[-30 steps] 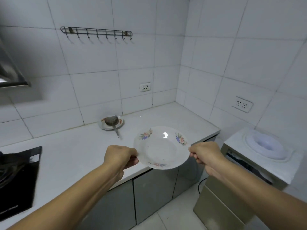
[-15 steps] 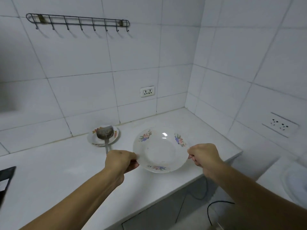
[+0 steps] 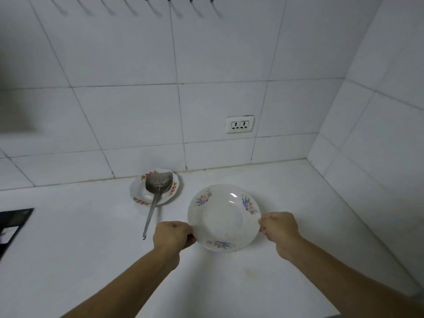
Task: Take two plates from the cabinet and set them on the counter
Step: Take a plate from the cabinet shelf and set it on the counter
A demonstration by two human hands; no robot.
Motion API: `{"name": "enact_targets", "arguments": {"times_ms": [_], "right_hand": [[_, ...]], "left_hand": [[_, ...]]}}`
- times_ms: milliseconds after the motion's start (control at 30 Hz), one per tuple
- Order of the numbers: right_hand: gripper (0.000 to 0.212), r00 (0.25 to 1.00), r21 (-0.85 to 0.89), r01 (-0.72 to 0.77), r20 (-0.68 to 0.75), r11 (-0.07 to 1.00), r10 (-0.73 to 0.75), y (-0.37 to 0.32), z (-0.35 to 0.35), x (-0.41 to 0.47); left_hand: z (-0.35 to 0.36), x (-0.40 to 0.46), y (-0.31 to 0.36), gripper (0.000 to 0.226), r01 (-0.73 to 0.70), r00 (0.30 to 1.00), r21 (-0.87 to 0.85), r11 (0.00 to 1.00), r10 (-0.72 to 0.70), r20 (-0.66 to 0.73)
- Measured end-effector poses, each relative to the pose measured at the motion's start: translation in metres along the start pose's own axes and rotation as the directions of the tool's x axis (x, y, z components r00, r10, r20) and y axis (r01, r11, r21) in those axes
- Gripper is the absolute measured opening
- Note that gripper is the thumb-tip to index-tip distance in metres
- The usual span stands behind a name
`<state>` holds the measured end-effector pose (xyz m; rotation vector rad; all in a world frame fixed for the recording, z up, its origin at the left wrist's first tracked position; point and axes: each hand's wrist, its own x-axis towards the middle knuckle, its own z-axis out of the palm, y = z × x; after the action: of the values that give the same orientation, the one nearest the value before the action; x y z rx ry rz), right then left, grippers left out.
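A white-tiled kitchen corner, seen from above, with a white desk (image 3: 68, 260) running along the back wall; both bare arms reach forward over it.

The left hand (image 3: 173, 235) is curled shut on the left rim of a plate (image 3: 223, 218), and the right hand (image 3: 278, 228) pinches the right rim; each grip is pressed closed on the edge, thumb side up. The plate is white with small floral sprays, shallow and round, so it has no long axis; its open face points up and slightly toward the viewer, the far rim a little higher. It sits over the middle of the desk, right of centre; whether its base touches the surface cannot be told.

A second ago the plate was held out past the desk's front edge, above the cabinet doors; now it is well over the desk, lower, and the view has moved in close. By that, the setting-down looks nearly done for this plate. No second plain plate can be seen beneath or beside it, so a second one may remain to be fetched.

Just behind and to the left, apart from the held plate, a dish (image 3: 156, 187) with a red pattern stands against the wall, a metal ladle (image 3: 152, 203) resting in it, handle pointing toward the viewer; a socket (image 3: 239, 124) is on the wall above; a dark hob (image 3: 11, 223) edges in at far left.
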<state>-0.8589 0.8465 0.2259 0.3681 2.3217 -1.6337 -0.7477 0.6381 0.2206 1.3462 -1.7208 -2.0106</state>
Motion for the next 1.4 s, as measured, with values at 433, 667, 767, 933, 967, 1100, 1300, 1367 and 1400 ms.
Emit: {"name": "enact_targets", "arguments": {"times_ms": [433, 667, 767, 933, 967, 1100, 1300, 1367, 1400], "right_hand": [[0.013, 0.996, -0.058, -0.072, -0.058, 0.996, 0.069, 0.007, 0.075, 0.154], [0.009, 0.996, -0.098, -0.072, -0.061, 0.993, 0.066, 0.005, 0.098, 0.208], [0.008, 0.995, -0.109, -0.093, -0.053, 0.99, 0.088, 0.005, 0.105, 0.224], [0.008, 0.992, -0.095, -0.12, -0.044, 0.988, 0.117, 0.007, 0.11, 0.241], [0.008, 0.992, -0.094, -0.124, -0.041, 0.988, 0.121, 0.007, 0.111, 0.244], [0.007, 0.991, -0.092, -0.13, -0.038, 0.987, 0.127, 0.008, 0.109, 0.25], [0.007, 0.99, -0.075, -0.137, -0.035, 0.988, 0.135, 0.011, 0.106, 0.254], [0.007, 0.99, -0.081, -0.139, -0.033, 0.987, 0.137, 0.01, 0.106, 0.254], [0.007, 0.989, -0.084, -0.145, -0.028, 0.986, 0.143, 0.01, 0.106, 0.255]], "left_hand": [[0.063, 0.157, 0.0, 0.02, 0.05, 0.999, 0.016, 0.999, -0.05, -0.001], [0.086, 0.21, 0.005, 0.018, 0.089, 0.996, 0.031, 0.996, -0.089, -0.004], [0.093, 0.224, 0.007, 0.021, 0.1, 0.995, 0.042, 0.994, -0.099, -0.022], [0.101, 0.238, 0.009, 0.023, 0.103, 0.994, 0.052, 0.993, -0.101, -0.029], [0.102, 0.24, 0.01, 0.022, 0.105, 0.994, 0.062, 0.993, -0.104, -0.026], [0.108, 0.247, 0.012, 0.024, 0.114, 0.993, 0.078, 0.99, -0.113, -0.018], [0.114, 0.249, 0.011, 0.025, 0.108, 0.994, 0.112, 0.988, -0.106, -0.021], [0.115, 0.25, 0.011, 0.026, 0.115, 0.993, 0.11, 0.987, -0.113, -0.027], [0.115, 0.25, 0.011, 0.026, 0.119, 0.993, 0.109, 0.987, -0.117, -0.028]]}}
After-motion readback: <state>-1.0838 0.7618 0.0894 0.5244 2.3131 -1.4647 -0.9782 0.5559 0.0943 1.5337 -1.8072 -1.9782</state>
